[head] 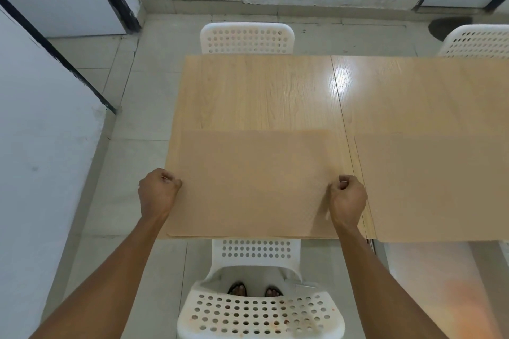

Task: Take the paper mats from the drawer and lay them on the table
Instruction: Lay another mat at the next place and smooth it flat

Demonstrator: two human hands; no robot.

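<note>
Left hand [158, 192] curled into a fist at the left edge of a brown paper mat [253, 181], fingers pinching that edge, left of frame centre. Right hand [348, 198] likewise curled, gripping the same mat at its right edge, just right of centre. Mat held between the two hands, spread flat over the near left part of the wooden table [261, 91], its near edge in line with the table's near edge. Thin stacked edges visible along the near left corner of the mat, hinting at more than one sheet; exact count impossible to tell. A second paper mat [435, 187] lying flat on the table at the right of the frame, just beside the first, with a narrow strip of bare wood between them. Bright glare on the tabletop above centre right, next to a seam running down the wood. White perforated chair [259, 311] at the bottom centre, tucked against the near edge of the table, two feet in sandals visible through its gap. Another white perforated chair [247, 38] at the far side of the table, upper centre. A third one [476, 41] at the upper right edge. Pale tiled floor around the table, white panels with dark frames along the left side and top corners.
</note>
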